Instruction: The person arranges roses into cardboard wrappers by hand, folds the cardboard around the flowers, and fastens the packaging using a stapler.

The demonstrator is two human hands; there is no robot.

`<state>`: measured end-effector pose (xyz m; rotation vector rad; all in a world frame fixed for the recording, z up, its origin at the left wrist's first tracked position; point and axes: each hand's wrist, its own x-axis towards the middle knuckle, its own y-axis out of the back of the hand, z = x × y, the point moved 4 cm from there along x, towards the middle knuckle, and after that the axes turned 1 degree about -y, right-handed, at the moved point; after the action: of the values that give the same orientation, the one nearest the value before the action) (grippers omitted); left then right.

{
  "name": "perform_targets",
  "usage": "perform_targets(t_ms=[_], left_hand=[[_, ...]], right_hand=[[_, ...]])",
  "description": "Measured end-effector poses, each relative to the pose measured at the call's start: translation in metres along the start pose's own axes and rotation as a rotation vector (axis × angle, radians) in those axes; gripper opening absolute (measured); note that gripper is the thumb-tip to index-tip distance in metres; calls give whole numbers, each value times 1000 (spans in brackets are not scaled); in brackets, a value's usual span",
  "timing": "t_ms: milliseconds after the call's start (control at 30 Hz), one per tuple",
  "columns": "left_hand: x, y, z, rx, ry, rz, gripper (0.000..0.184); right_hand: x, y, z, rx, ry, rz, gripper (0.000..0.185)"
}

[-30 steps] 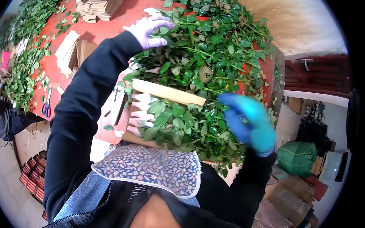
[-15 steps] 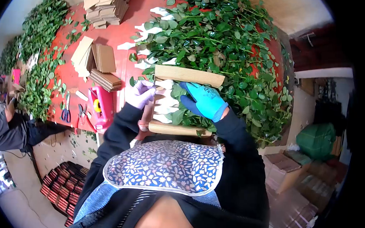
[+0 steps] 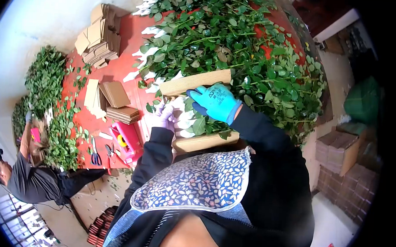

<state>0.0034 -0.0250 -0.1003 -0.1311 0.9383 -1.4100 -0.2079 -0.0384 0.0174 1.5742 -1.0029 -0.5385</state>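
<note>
A corrugated cardboard wrap (image 3: 206, 143) stands around a bundle of leafy stems whose left ends wear white sleeves (image 3: 187, 123). My left hand (image 3: 164, 117), in a lavender glove, is at the wrap's left end by those white sleeves. Its fingers are curled, and whatever lies between them is hidden. Over the bundle, close to the upper cardboard flap (image 3: 200, 81), lies my right hand (image 3: 217, 103) in a blue glove. Its fingers and thumb are apart, touching the leaves, with nothing gripped.
More leafy stems (image 3: 250, 50) cover the red table (image 3: 133, 37) beyond. Cardboard pieces (image 3: 115, 95) are stacked left, near a pink tape dispenser (image 3: 126, 142), pliers (image 3: 112, 153) and scissors (image 3: 95, 154). Another person (image 3: 36, 178) works at far left; boxes (image 3: 338, 149) stand right.
The view has swung, bringing more of the other person into sight. My left hand has shifted from the cardboard's edge in toward the white sleeves. My right hand stays over the bundle, nearer the upper flap.
</note>
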Motion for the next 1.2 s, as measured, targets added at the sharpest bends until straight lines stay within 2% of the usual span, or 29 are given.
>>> perform_targets(t_ms=[67,133,200,267,333,367,467,533,567,667,700,733,800,867,900,967,1033,1067,1133,1200], left_hand=[[7,0,-6,66,-81,-7,31],[1,-2,-6,103,-114,92,29],[-5,-2,-8,72,-194,78,25],[-9,1,-9,46,-220,47,23],[-16,-6,-4,165,-280,-5,18],[-18,-7,-3,163,-279,-1,18],[-24,-16,3,335,-351,-41,10],[-27,-27,17,769,-594,-120,8],[-29,-29,17,616,-561,-126,7],[-29,-18,39,734,-574,-81,8],[-34,-17,45,611,-495,-52,9],[-33,-1,60,753,-546,54,11],[-25,40,90,517,-611,121,12],[-23,46,84,515,-550,11,11],[-16,58,73,515,-400,-9,14],[-5,50,50,664,-257,107,16],[10,47,23,725,-401,-63,5],[14,45,13,798,-432,-124,8],[-4,2,23,882,-315,-88,18],[1,0,17,931,-301,-151,20]], right_hand=[[7,-12,6,-72,-12,-199,34],[8,-22,4,-82,-43,-154,28],[7,-24,-1,-271,-84,-263,20],[3,-24,-4,-314,-67,-266,15],[1,-25,-2,-174,-44,-122,14],[-1,-29,0,-174,-42,-125,14],[-1,-26,-1,-210,-39,-156,12],[0,-26,0,-200,-20,-165,15],[0,-26,1,-200,-20,-167,15],[-2,-25,1,-154,-19,-132,20],[-1,-26,3,-166,-29,-123,22],[-2,-25,6,-177,-41,-114,24],[-5,-13,12,-98,-72,-139,22],[-5,-19,10,-65,-77,-251,22],[-5,-25,8,-60,-45,-173,22],[-4,-43,4,-98,-61,-171,25],[-3,-42,1,-166,-91,-218,30],[1,-37,-3,-176,-83,-227,30],[5,-37,-5,-228,-161,-368,28],[3,-43,2,-179,-146,-319,27]])
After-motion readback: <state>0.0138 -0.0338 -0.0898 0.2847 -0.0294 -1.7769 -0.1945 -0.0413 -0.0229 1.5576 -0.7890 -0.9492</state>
